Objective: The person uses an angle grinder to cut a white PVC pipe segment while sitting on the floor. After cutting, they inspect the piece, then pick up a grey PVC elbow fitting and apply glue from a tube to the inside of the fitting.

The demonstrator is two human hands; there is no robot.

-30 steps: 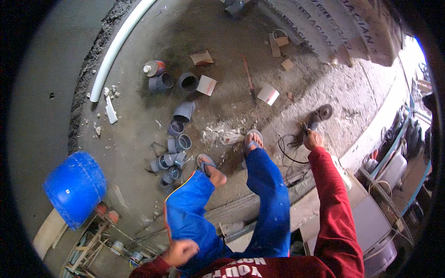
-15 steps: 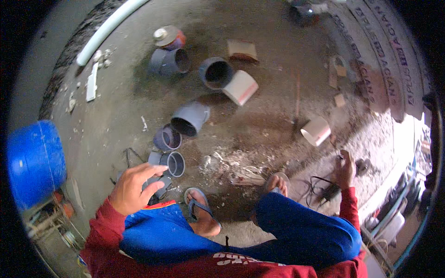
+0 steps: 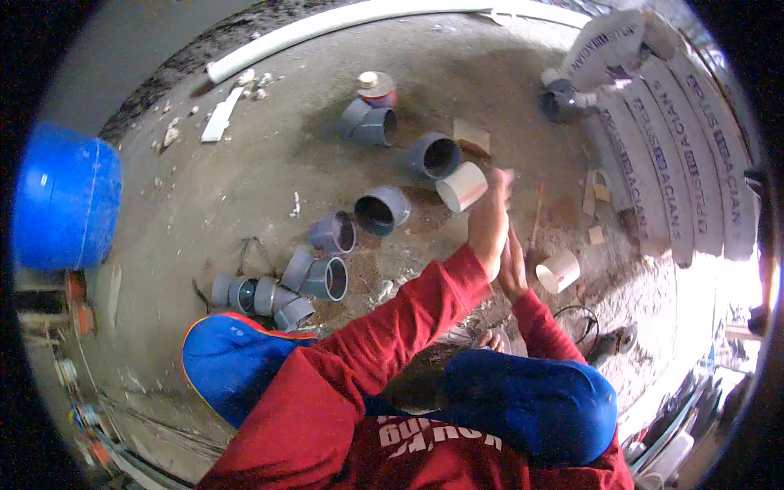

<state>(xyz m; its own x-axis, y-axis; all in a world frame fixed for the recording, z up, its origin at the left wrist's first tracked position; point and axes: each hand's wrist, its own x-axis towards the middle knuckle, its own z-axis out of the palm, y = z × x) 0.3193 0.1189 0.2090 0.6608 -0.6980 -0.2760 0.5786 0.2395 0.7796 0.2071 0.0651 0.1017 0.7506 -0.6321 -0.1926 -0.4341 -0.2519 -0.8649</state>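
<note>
My left hand (image 3: 490, 224) reaches across to the right, fingers stretched out and blurred at the tips, with nothing seen in it. It shows beside a short white pipe piece (image 3: 463, 187); contact cannot be made out. My right hand (image 3: 513, 265) is close against the left wrist, its fingers stretched out and partly hidden behind it. A second white pipe piece (image 3: 558, 272) lies right of that hand. Grey pipe elbows lie on the ground to the left, among them one elbow (image 3: 382, 211) in the middle, another (image 3: 435, 155) farther off and one (image 3: 325, 278) near my left knee.
A blue barrel (image 3: 69, 196) stands at the left. Stacked printed sacks (image 3: 682, 155) rise at the right. A long white pipe (image 3: 343, 28) lies along the far wall. A red and white can (image 3: 376, 88) sits behind a grey elbow. A black cable (image 3: 588, 318) lies by my right knee.
My left hand has swung from the left, over the grey elbows, across to the right. My right hand has come inward to meet it. The view has shifted, showing more sacks and pipe.
</note>
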